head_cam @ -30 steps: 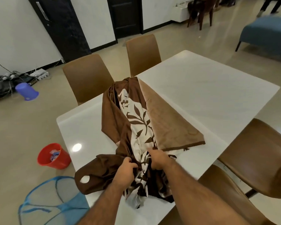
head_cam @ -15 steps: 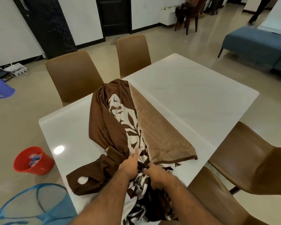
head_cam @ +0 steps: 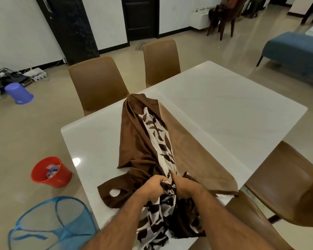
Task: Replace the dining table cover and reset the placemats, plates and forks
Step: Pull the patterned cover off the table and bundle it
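Where the white worktop (head_cam: 224,112) meets its near edge, both hands clutch the bunched table cover (head_cam: 148,141). Left hand (head_cam: 154,184) has fingers curled tight into dark brown folds; right hand (head_cam: 184,185) grips the white leaf-print strip just beside it, knuckles nearly touching. Cover lies gathered lengthwise across the worktop, far end peaked near the two brown chairs (head_cam: 98,82), tan underside spread flat to the right, near end spilling over the edge below the forearms. An eyelet hole shows in the brown flap at left. On the floor at left: red bucket (head_cam: 51,172), blue mesh hamper (head_cam: 49,224), overturned purple bucket (head_cam: 19,93)
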`<state>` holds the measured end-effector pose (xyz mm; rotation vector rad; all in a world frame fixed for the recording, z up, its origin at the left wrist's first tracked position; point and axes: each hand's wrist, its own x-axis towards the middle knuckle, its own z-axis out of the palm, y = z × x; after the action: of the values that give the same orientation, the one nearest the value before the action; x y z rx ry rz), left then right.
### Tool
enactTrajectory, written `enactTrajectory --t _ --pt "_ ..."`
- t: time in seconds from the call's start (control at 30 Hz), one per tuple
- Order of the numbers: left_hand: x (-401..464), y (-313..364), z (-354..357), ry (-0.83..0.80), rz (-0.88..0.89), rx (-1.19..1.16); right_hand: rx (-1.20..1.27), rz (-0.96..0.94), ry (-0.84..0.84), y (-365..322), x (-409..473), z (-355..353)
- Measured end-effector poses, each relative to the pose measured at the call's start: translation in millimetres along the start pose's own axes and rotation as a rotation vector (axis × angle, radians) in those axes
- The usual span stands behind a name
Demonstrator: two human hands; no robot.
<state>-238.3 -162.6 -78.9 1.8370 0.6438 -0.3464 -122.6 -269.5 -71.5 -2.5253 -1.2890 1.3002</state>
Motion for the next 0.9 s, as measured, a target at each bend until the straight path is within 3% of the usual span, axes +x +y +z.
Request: enactTrajectory --t 0.07,0.17,0.33,0.43,0.6,0.73,0.8,0.9 --pt "3 -5 -7 0.048 0.028 0.021 -0.052 -0.04 0.0 -4 -3 0" --pt "5 -4 -18 0.166 -0.006 0.313 -0.018 -0.056 0.093 -7 -9 1" --pt "11 13 -28 0.107 0.07 0.714 -0.275 -0.156 0.266 -15 -19 -10" --pt "17 19 -31 -0.035 0.055 0.678 -0.378 -0.203 0.316 -14 -26 -18" --pt "15 18 -29 -0.243 0.053 0.607 -0.33 -0.237 0.425 -11 -33 -15" --pt "10 10 -22 -0.012 0.007 0.564 -0.163 -0.147 0.409 -3 -32 -9" --pt "2 15 -19 0.113 0.094 0.597 -0.101 -0.056 0.335 -1 -31 -9" --pt "-6 25 -14 0.172 0.271 0.611 -0.051 0.009 0.181 3 -28 -10"
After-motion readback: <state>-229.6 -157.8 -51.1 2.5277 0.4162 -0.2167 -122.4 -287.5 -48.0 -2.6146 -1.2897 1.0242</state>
